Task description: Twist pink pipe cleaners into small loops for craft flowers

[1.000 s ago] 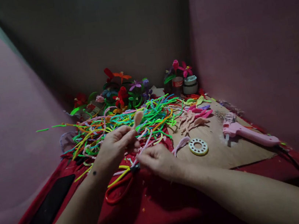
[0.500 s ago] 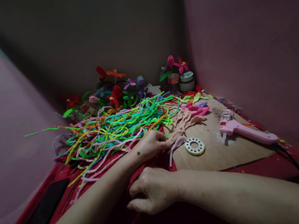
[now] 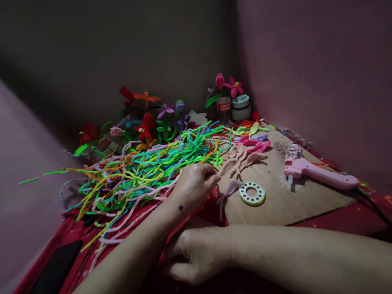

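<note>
Resting at the near end of the beige petals [image 3: 240, 156] on the brown board [image 3: 274, 213], left hand [image 3: 195, 182] has thumb and fingers together; can't tell if its grip pinches one or only touches. Right hand [image 3: 199, 251] curled, contents hidden. Risks: petals overlap, so tugging one could drag others; left forearm lies close to the pipe cleaners [image 3: 147, 166], could snag strands. Glue gun [image 3: 318, 173] nozzle sits low over the board; if hot, a stray hand could get burned. Text: red label [image 3: 224, 104] on the bottle, lettering unreadable.
</note>
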